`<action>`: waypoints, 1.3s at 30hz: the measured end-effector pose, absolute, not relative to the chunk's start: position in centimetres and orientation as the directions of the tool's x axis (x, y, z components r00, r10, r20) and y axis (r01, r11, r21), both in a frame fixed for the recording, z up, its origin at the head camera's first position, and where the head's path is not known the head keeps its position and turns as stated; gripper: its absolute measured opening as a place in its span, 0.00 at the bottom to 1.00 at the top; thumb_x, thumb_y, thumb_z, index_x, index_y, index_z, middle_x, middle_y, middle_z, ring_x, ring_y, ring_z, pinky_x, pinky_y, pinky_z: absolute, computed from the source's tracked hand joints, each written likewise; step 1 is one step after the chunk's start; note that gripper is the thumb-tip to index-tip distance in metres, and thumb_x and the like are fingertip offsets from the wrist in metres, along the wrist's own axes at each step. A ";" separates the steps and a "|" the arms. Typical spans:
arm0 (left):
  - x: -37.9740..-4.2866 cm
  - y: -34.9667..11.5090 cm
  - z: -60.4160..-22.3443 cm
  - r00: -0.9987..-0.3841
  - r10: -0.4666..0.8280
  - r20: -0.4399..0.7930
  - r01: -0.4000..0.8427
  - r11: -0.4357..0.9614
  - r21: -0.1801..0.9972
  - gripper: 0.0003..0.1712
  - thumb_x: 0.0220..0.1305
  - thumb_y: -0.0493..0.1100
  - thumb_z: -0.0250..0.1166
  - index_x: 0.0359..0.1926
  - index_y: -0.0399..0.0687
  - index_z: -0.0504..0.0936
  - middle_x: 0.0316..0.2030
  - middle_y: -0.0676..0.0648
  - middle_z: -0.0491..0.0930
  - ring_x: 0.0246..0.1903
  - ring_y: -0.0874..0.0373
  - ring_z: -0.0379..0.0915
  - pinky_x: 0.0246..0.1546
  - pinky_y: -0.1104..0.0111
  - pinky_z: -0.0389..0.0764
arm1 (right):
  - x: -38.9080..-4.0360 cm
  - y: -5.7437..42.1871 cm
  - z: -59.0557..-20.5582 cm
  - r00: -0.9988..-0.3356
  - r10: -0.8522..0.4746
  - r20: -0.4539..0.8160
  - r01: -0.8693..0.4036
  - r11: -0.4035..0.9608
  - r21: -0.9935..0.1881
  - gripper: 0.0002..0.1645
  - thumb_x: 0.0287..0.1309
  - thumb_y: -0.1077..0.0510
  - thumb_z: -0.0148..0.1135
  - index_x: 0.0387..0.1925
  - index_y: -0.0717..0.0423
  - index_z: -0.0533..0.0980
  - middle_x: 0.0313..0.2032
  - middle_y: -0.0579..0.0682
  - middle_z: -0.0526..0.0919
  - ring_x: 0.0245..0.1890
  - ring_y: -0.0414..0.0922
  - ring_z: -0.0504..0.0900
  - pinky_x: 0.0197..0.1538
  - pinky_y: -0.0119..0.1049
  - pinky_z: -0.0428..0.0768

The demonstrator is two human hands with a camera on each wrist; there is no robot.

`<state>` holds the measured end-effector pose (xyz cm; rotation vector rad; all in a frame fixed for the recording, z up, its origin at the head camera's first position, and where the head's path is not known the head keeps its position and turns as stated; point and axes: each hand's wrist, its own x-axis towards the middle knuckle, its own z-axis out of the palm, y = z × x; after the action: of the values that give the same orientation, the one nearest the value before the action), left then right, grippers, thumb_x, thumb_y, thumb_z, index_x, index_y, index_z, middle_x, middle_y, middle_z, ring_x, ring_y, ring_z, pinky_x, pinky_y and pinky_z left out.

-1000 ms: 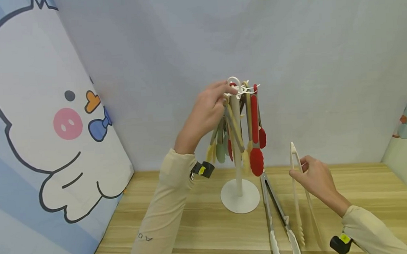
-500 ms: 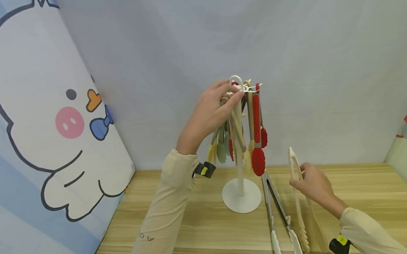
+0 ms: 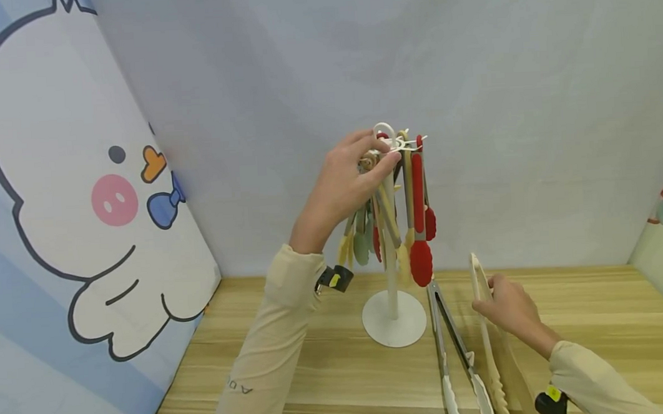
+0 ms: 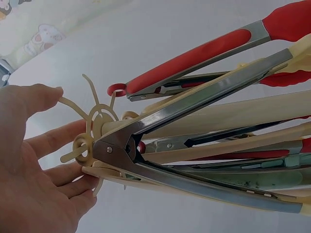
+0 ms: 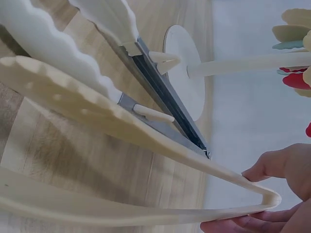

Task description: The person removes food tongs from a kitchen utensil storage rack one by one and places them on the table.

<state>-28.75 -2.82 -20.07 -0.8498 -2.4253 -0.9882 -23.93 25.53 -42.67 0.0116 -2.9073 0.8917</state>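
Note:
At the top of a white utensil rack (image 3: 395, 329), my left hand (image 3: 341, 178) holds the hooked ring, thumb at one hook tip and fingers around the others. Tongs hang there: red tongs (image 3: 421, 261), yellow-tipped steel tongs (image 4: 218, 91) beside my fingers in the left wrist view, and several more with green or red tips. My right hand (image 3: 511, 307) pinches cream tongs (image 3: 488, 349) near their bent end, thumb on one arm and fingers on the other. Their long arms slope down toward the table, spread apart in the right wrist view.
Large steel tongs with white scalloped tips (image 3: 453, 324) lie spread on the wooden table (image 3: 329, 370), between the rack's base and the cream tongs. A grey backdrop (image 3: 530, 128) stands behind, and a panel with a cartoon figure (image 3: 51, 121) borders the left.
My right hand has brought the cream tongs lower, and their arms look closer together in the head view. My left thumb has come forward along the rack's top.

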 end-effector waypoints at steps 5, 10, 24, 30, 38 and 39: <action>-28.8 -2.8 -20.1 -0.751 0.380 0.540 0.650 0.572 0.500 0.15 0.67 0.54 0.57 0.44 0.50 0.80 0.64 0.49 0.66 0.64 0.57 0.58 0.57 0.64 0.66 | -24.1 25.5 -43.2 -0.997 0.016 0.080 -0.031 0.838 -0.545 0.30 0.47 0.57 0.62 0.46 0.78 0.67 0.20 0.54 0.76 0.16 0.45 0.69 0.18 0.37 0.66; -28.9 -2.7 -20.2 -0.756 0.375 0.536 0.643 0.578 0.502 0.16 0.67 0.54 0.56 0.45 0.51 0.80 0.64 0.49 0.66 0.65 0.57 0.57 0.59 0.63 0.65 | -24.3 25.2 -43.8 -0.999 0.020 0.050 -0.010 0.850 -0.527 0.29 0.48 0.57 0.62 0.44 0.77 0.66 0.20 0.55 0.74 0.18 0.46 0.68 0.18 0.38 0.66; -28.8 -2.7 -20.2 -0.755 0.378 0.536 0.646 0.568 0.510 0.15 0.68 0.53 0.56 0.46 0.50 0.80 0.64 0.50 0.66 0.65 0.58 0.56 0.59 0.63 0.64 | -24.6 24.7 -45.4 -1.000 -0.008 0.010 -0.012 0.868 -0.497 0.22 0.48 0.59 0.61 0.38 0.74 0.68 0.22 0.57 0.73 0.20 0.50 0.71 0.21 0.43 0.69; -28.9 -2.8 -20.1 -0.755 0.385 0.531 0.647 0.568 0.508 0.15 0.69 0.51 0.55 0.47 0.49 0.80 0.65 0.49 0.65 0.66 0.56 0.56 0.59 0.62 0.64 | -24.5 24.6 -45.9 -1.000 -0.030 0.006 -0.029 0.861 -0.507 0.18 0.48 0.61 0.63 0.34 0.72 0.67 0.21 0.55 0.71 0.19 0.48 0.69 0.20 0.40 0.68; -28.7 -2.7 -20.0 -0.760 0.393 0.518 0.642 0.578 0.503 0.15 0.69 0.51 0.53 0.47 0.48 0.79 0.66 0.48 0.64 0.67 0.56 0.54 0.61 0.61 0.63 | -24.3 24.7 -46.3 -1.000 -0.021 -0.017 -0.010 0.862 -0.507 0.17 0.51 0.60 0.62 0.32 0.70 0.66 0.20 0.54 0.70 0.18 0.47 0.68 0.20 0.38 0.67; -28.7 -2.7 -20.0 -0.760 0.394 0.517 0.642 0.580 0.502 0.15 0.69 0.51 0.53 0.47 0.48 0.79 0.66 0.48 0.63 0.67 0.56 0.54 0.61 0.61 0.63 | -24.2 24.7 -46.4 -1.000 -0.023 -0.012 -0.013 0.862 -0.506 0.16 0.51 0.61 0.62 0.31 0.69 0.66 0.20 0.54 0.69 0.18 0.47 0.68 0.20 0.38 0.67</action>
<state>-28.72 -2.69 -19.97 -0.8417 -2.4641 -0.9873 -24.25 24.74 -46.37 0.0292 -3.0487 0.8284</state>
